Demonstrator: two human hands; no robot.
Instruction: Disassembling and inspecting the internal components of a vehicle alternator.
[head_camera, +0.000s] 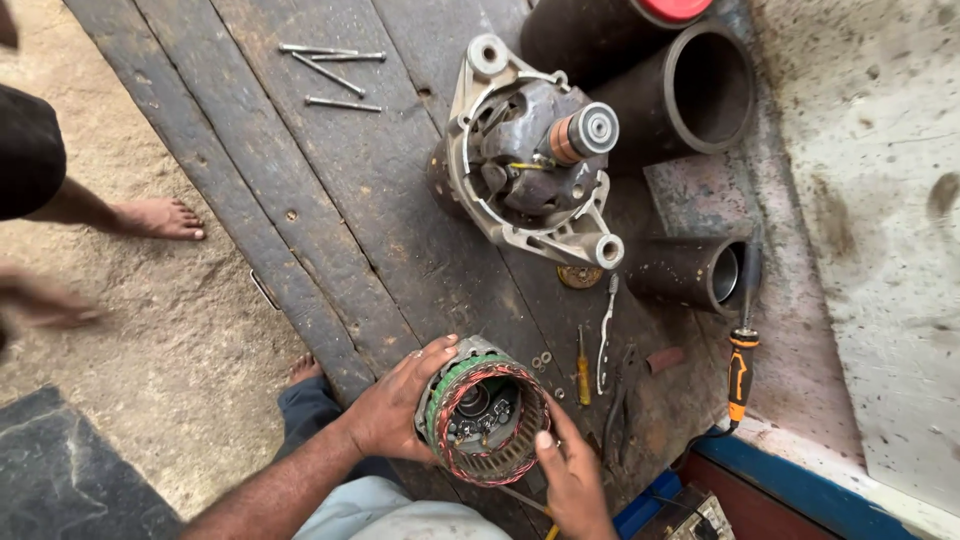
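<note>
Left hand (390, 410) fingers wrapped around the stator housing (482, 410), pinching its outer rim; right hand (572, 480) fingers pressed against the near edge of the copper windings. The housing sits on the worktop (330, 200) between both hands. Best kept level, grip on metal, not wire. Beyond the fingers: small screwdriver (582, 368), then rotor assembly (535, 155).

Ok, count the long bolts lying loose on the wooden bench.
4, all grouped at the bench's far left: two end to end at the top, one slanted just below them, and one lowest. Others may be hidden elsewhere.
</note>
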